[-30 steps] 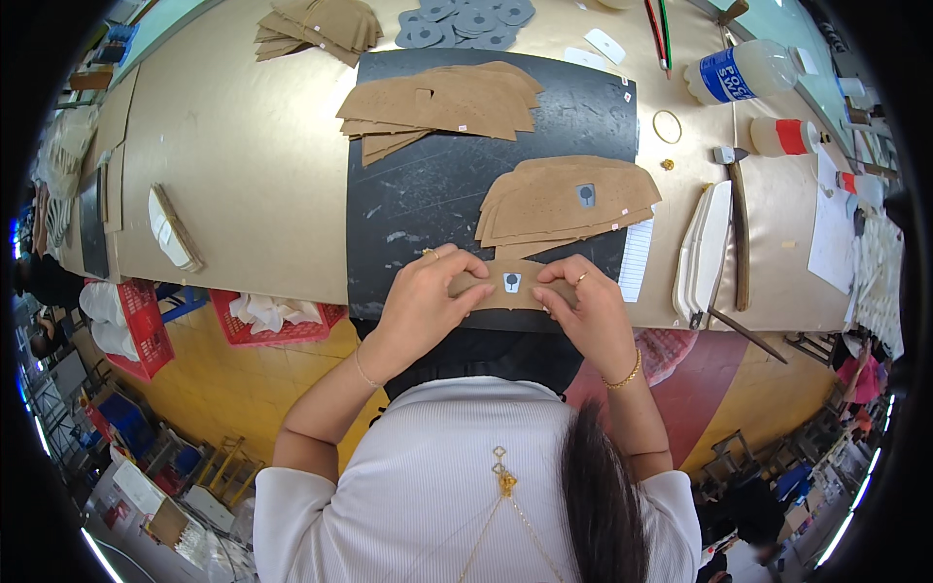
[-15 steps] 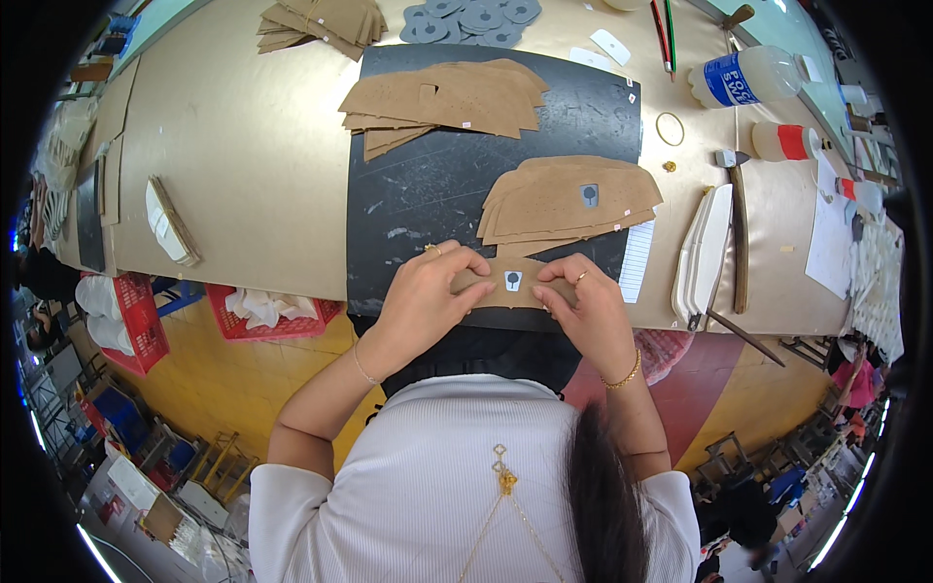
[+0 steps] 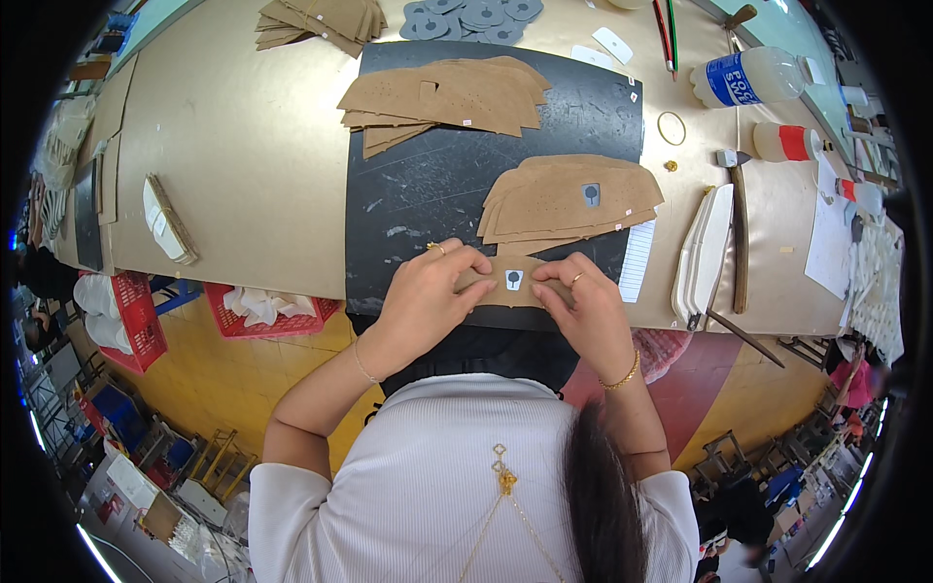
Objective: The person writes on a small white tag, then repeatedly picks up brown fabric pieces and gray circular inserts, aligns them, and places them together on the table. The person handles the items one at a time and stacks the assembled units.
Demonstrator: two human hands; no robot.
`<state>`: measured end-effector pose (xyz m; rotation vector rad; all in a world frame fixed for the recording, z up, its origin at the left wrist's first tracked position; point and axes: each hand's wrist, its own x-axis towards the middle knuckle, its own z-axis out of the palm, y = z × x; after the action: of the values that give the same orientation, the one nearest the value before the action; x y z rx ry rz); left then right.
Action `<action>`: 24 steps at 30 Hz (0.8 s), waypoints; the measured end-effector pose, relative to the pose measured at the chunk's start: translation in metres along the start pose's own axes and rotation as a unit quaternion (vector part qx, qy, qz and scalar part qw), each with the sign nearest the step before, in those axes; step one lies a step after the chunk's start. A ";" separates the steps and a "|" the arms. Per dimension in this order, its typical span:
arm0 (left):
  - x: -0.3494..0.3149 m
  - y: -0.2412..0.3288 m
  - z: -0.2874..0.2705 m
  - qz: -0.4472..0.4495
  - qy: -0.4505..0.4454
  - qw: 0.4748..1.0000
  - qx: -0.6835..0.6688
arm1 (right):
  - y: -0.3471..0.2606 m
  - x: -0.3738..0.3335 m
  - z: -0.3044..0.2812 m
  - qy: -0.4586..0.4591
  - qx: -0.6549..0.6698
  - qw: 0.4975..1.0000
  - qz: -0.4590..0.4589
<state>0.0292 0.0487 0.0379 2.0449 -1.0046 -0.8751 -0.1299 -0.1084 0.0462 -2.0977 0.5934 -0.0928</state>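
Note:
A tan cut piece point(image 3: 502, 267) lies at the front edge of a black work board point(image 3: 408, 194), with a small white-and-grey patch point(image 3: 513, 280) showing in its middle. My left hand point(image 3: 428, 291) pinches its left end between thumb and fingers. At its right end, my right hand point(image 3: 586, 306) grips it in a like pinch. Just beyond, a fanned stack of tan pieces point(image 3: 544, 209) has a grey patch point(image 3: 590, 195) showing in the top one. Another fanned stack point(image 3: 437, 92) sits farther back, its top piece with a small cut-out.
Grey rounded pieces point(image 3: 466, 19) are heaped at the back. To the right are a rubber band point(image 3: 671, 127), a hammer point(image 3: 739, 223), white curved pieces point(image 3: 702, 253) and a bottle point(image 3: 748, 78). Red baskets point(image 3: 146, 325) stand below the table's left side.
Almost nothing differs. Both hands keep their pinch on the tan piece, which has shifted only very slightly.

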 end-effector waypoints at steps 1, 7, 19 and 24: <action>0.000 0.000 0.000 -0.002 -0.002 1.000 0.002 | 0.000 0.000 0.000 0.001 -0.002 1.000 -0.002; -0.006 0.005 0.006 0.010 0.025 0.999 0.046 | -0.002 -0.003 0.004 0.005 -0.035 0.999 0.009; -0.006 -0.021 0.025 0.387 0.060 0.892 0.227 | -0.003 -0.007 0.011 0.041 -0.277 0.951 -0.129; -0.009 -0.013 0.024 0.343 0.073 0.896 0.271 | 0.001 -0.007 0.009 0.027 -0.314 0.937 -0.152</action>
<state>0.0103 0.0559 0.0167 1.8915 -1.8715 -0.0600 -0.1340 -0.0986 0.0418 -2.8096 0.3454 -0.1516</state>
